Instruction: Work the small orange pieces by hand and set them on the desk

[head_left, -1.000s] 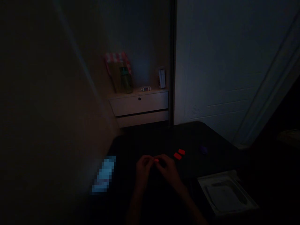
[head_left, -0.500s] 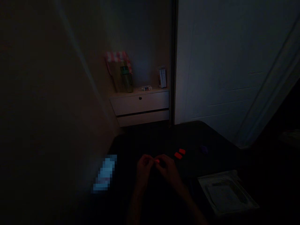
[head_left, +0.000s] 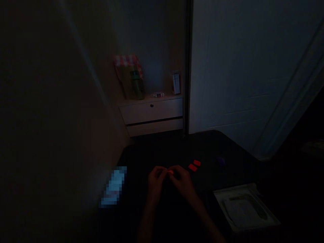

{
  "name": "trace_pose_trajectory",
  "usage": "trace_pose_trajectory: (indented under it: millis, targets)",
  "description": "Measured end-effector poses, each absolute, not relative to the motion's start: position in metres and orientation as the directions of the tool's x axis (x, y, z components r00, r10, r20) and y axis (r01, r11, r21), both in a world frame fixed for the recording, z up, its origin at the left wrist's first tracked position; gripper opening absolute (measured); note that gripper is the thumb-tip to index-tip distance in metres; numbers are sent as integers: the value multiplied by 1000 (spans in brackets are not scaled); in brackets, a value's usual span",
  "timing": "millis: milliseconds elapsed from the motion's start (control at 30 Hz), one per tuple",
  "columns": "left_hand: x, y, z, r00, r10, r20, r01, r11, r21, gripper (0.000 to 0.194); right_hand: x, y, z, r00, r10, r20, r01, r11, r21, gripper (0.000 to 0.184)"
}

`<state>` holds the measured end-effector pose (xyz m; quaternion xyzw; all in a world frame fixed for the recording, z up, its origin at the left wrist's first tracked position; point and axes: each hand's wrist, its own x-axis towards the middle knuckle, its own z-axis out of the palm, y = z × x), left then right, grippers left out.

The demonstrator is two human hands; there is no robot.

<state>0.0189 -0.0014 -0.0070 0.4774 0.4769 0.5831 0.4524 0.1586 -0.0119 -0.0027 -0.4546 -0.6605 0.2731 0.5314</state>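
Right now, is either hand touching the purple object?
No, the purple object lies on the black table, apart from the left hand and right hand.

Dim light swallows the details

The left hand (head_left: 155,180) and right hand (head_left: 184,180) cover most of a small red piece (head_left: 170,172), so its full shape is hidden; whether the left grips it is unclear. Both forearms (head_left: 147,216) run off the bottom edge. The near side of the counter (head_left: 164,150) melts into black. Coarse blocks mask a blue patch (head_left: 114,185). A purple object (head_left: 220,161) is too dark to identify, the little items (head_left: 159,95) on the shelf (head_left: 167,97) too small.
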Motion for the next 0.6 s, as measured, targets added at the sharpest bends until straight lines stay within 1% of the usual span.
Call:
trace_pose_trajectory:
  millis: [300, 600]
  targets:
    - [20, -3, -3, -127, 984, 128, -81, -139, 987, 22, 159, -11, -5, -36, 877, 480, 331, 463, -822, 11]
    - [20, -2, -5, -136, 981, 138, -32, -143, 989, 18, 158, -11, -7, -33, 868, 495, 362, 472, -804, 13]
